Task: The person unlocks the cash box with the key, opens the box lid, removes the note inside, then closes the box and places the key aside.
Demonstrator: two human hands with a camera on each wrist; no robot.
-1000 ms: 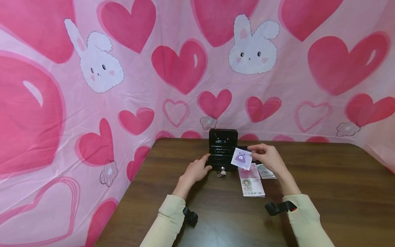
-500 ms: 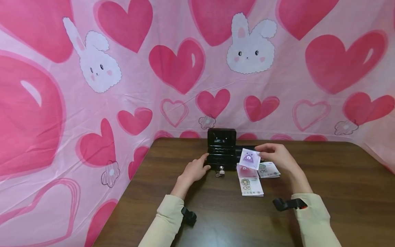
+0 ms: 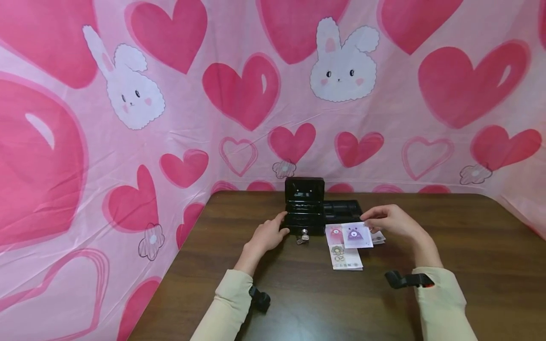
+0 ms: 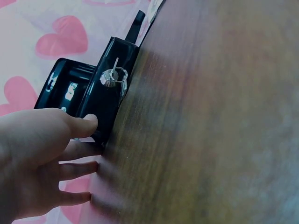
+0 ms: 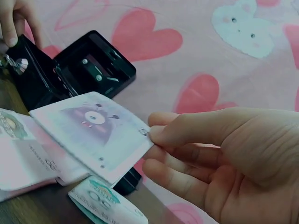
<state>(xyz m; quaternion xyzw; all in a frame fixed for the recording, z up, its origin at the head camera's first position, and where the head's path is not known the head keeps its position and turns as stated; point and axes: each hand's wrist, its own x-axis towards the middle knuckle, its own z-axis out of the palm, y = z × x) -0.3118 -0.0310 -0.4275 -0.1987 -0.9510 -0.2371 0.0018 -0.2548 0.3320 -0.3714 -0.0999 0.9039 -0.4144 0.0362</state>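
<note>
Left hand [image 3: 265, 235] rests on the open black cash box [image 3: 304, 206] at the table's twelve o'clock, thumb against its front, fingers relaxed and apart, key [image 3: 304, 235] hanging below. At its four o'clock, right hand [image 3: 390, 221] pinches a purple note [image 3: 356, 235] over the banknote pile [image 3: 344, 251]. Sorting step, I'd say; next, lower it squarely and release.

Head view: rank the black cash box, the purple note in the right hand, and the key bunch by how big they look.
1. Black cash box, lid up, looks largest.
2. Purple note, pinched by the right hand, is clearly smaller.
3. Key bunch, hanging at the box front, is smallest.

All three lie at similar depth, so nearness hardly matters.
</note>
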